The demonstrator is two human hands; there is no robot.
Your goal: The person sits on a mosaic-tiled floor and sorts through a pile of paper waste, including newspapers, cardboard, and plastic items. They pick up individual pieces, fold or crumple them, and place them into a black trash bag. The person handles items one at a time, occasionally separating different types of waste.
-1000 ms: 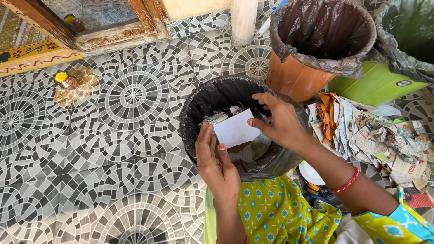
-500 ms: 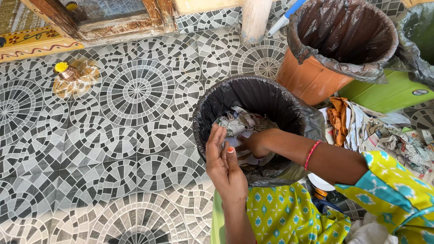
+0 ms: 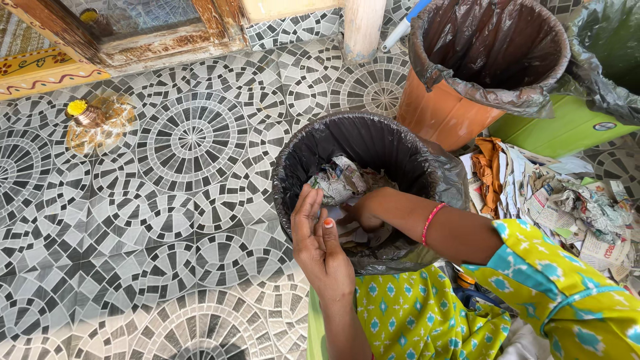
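Resting under right hand [image 3: 363,212]: paper [image 3: 353,235]

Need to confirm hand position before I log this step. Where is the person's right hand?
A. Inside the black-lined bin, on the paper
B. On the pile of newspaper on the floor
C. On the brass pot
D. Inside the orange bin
A: the right hand reaches down into the black-lined bin, resting on the crumpled paper inside it.

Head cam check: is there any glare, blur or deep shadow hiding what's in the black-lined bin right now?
Head view: sharp, even daylight; the black-lined bin is dark along its inner wall, yet the crumpled paper inside reads clearly; the right hand is pushed down among it, fingers partly hidden; glare only on the plastic bottle on the tiles.
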